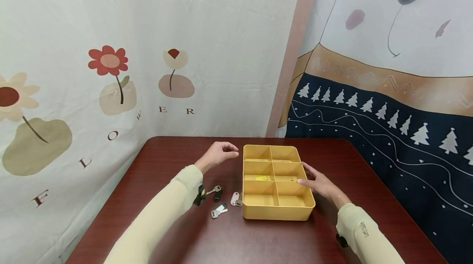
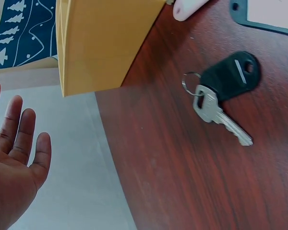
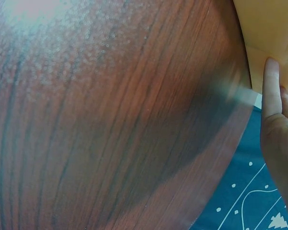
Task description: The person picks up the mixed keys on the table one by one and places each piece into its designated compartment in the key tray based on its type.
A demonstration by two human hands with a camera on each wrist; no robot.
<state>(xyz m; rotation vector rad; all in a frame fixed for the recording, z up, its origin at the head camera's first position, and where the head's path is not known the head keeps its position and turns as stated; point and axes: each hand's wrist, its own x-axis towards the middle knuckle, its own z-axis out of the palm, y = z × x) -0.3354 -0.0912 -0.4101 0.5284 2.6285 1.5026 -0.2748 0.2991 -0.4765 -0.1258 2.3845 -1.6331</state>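
A yellow box with six compartments (image 1: 278, 213) stands on the table. My right hand (image 1: 322, 184) holds its right wall, thumb across the rim and the other fingers along the outer side. Just left of the box's back corner, my left hand (image 1: 218, 155) is raised with nothing in it, its fingers loosely spread in the left wrist view. A small yellow item (image 1: 262, 177) lies in the middle left compartment. Below my left wrist, a key (image 2: 216, 112) is ringed to a black key tag (image 2: 233, 76). Nearer the front lies another key with a tag (image 1: 219, 211).
A pink-white key tag (image 1: 234, 198) lies against the box's left side, with a metal piece (image 1: 239, 203) beside it. The dark red wooden table (image 1: 221, 243) ends at a pale flower-print curtain (image 1: 221, 30) and a navy tree-print cloth (image 1: 369, 132).
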